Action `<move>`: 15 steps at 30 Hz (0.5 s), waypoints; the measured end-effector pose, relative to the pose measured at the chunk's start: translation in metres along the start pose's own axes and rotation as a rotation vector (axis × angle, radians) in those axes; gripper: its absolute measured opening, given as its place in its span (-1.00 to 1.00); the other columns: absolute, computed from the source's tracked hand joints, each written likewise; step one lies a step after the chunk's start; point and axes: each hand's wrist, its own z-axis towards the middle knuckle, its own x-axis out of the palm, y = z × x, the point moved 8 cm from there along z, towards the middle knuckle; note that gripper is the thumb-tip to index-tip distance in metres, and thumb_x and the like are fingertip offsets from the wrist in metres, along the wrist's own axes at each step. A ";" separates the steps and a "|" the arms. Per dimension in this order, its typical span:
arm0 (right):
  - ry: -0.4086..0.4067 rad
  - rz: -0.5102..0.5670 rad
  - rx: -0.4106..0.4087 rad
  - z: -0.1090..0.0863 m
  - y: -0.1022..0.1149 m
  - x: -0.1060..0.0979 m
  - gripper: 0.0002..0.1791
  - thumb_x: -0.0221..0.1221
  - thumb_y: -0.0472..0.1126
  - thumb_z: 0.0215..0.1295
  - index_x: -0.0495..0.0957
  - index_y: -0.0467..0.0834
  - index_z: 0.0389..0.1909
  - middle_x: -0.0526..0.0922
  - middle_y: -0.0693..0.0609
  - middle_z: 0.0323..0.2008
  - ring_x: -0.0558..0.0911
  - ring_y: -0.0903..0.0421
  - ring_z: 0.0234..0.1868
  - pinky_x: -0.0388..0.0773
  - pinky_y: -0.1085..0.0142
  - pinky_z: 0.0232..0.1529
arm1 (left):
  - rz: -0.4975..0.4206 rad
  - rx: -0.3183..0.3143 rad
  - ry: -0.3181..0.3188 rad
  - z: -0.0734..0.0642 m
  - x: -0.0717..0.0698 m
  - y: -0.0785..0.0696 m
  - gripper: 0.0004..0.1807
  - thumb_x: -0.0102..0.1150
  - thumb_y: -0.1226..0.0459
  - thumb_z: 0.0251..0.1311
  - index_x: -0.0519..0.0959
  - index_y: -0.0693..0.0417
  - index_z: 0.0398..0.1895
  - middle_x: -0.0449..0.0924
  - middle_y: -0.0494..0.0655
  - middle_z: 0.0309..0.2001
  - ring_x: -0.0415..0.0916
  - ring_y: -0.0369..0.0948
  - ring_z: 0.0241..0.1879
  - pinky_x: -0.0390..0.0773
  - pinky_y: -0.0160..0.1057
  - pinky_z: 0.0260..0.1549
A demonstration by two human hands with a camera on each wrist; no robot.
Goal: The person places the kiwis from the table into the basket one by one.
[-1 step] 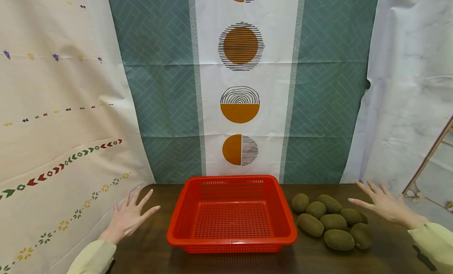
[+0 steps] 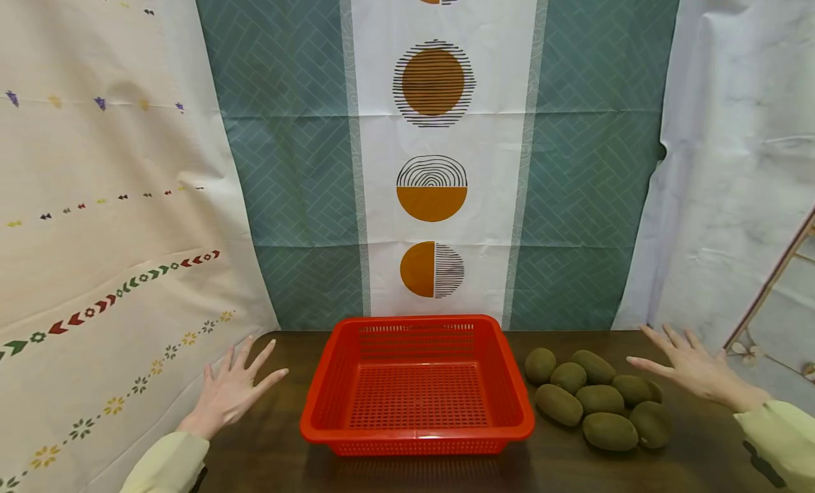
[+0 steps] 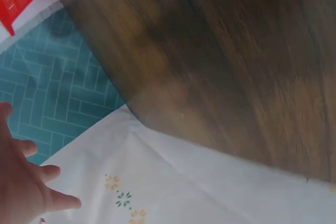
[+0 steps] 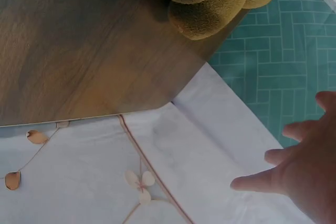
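Note:
A red plastic basket [image 2: 417, 434] with slotted walls and a mesh floor stands in the middle of the table; nothing lies in it. To its right several brown kiwis [image 2: 610, 431] sit in a loose cluster. My left hand [image 2: 230, 392] is held above the table at the left of the basket, fingers spread, touching nothing. Beyond the kiwis on the right, my right hand [image 2: 697, 366] hovers with its fingers spread and holds nothing. In the right wrist view a few kiwis [image 4: 210, 11] show at the top, apart from the right hand [image 4: 304, 161].
The dark wooden table [image 2: 267, 450] ends at a teal and white cloth [image 2: 299, 196] hung behind it. A cream patterned cloth [image 2: 114, 267] hangs along the left side, and a whitish one [image 2: 719, 196] along the right.

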 end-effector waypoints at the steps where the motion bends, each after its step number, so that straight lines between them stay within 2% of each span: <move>1: -0.002 0.002 0.004 0.001 -0.001 0.000 -0.08 0.00 0.19 0.23 -0.33 0.01 0.41 -0.16 -0.51 0.24 -0.20 -0.60 0.12 -0.32 -0.53 -0.28 | -0.001 -0.002 0.002 0.000 0.000 0.000 -0.22 -0.20 -0.26 0.16 0.01 -0.17 0.40 -0.14 0.23 0.34 -0.21 0.35 0.21 -0.31 0.50 -0.13; 4: -0.029 0.038 -0.025 0.003 -0.002 -0.001 -0.09 0.02 0.13 0.25 -0.29 -0.12 0.40 -0.15 -0.60 0.19 -0.13 -0.63 0.08 -0.17 -0.51 -0.25 | -0.013 0.007 0.004 0.001 -0.001 -0.003 -0.23 -0.19 -0.25 0.16 -0.02 -0.23 0.41 -0.13 0.24 0.34 -0.16 0.34 0.20 -0.21 0.49 -0.14; 8: -0.042 0.180 -0.042 0.005 -0.007 -0.001 -0.13 0.01 0.02 0.30 -0.24 -0.32 0.36 -0.16 -0.68 0.13 -0.07 -0.64 0.05 -0.01 -0.44 -0.23 | -0.078 0.032 0.014 0.003 0.000 -0.008 -0.24 -0.13 -0.23 0.16 -0.04 -0.28 0.40 -0.14 0.24 0.34 -0.09 0.34 0.18 -0.01 0.46 -0.17; 10: -0.034 0.261 -0.019 0.004 -0.011 0.000 -0.14 -0.01 0.00 0.31 -0.26 -0.36 0.35 -0.17 -0.67 0.14 -0.09 -0.63 0.06 0.01 -0.42 -0.22 | -0.158 0.048 0.027 0.005 0.002 -0.012 -0.25 -0.10 -0.19 0.18 -0.03 -0.27 0.40 -0.16 0.24 0.34 -0.09 0.36 0.17 0.04 0.44 -0.17; 14: 0.003 0.361 -0.003 0.003 -0.019 0.006 -0.16 -0.05 -0.03 0.34 -0.34 -0.38 0.33 -0.17 -0.64 0.16 -0.09 -0.61 0.08 0.04 -0.39 -0.20 | -0.398 0.096 0.042 0.010 0.007 -0.021 -0.31 -0.04 -0.05 0.23 0.03 -0.15 0.40 -0.16 0.25 0.33 -0.08 0.30 0.20 0.06 0.37 -0.08; 15: 0.023 0.388 0.002 0.003 -0.021 0.008 -0.16 -0.07 -0.04 0.35 -0.36 -0.38 0.33 -0.19 -0.64 0.17 -0.10 -0.62 0.07 0.05 -0.39 -0.20 | -0.453 0.112 0.044 0.011 0.008 -0.024 -0.32 -0.03 -0.01 0.25 0.04 -0.12 0.39 -0.14 0.25 0.32 0.00 0.26 0.18 0.10 0.33 -0.06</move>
